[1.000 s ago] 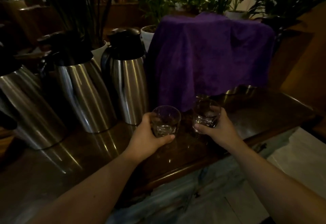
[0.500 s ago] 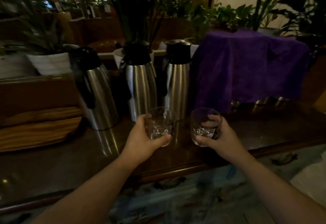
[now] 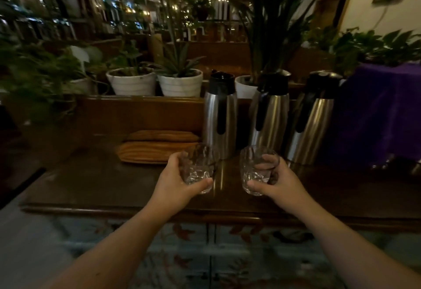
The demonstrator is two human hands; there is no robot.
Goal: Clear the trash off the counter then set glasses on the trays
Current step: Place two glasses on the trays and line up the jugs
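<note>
Counter [image 3: 95,186]: dark wood, glossy.
Trays [image 3: 155,152]: two wooden, stacked, left of three steel flasks [image 3: 219,115].
Left hand [image 3: 175,181]: fingers wrapped around left glass [image 3: 198,170], above counter.
Right hand [image 3: 278,181]: fingers wrapped around right glass [image 3: 256,170], beside the first.

- Your left hand [image 3: 175,180] holds a glass [image 3: 197,170] above the counter [image 3: 91,186], left of the glass [image 3: 257,170] in your right hand [image 3: 280,182].
- Behind the glasses, three flasks [image 3: 219,115] stand in a row on the counter.
- Left of the flasks, two trays [image 3: 155,152] lie stacked on the counter, far from its near edge.
- Right of the flasks, a cloth [image 3: 382,111] hangs over something.
- Behind the counter's back wall, potted plants [image 3: 180,81] stand in a row.
</note>
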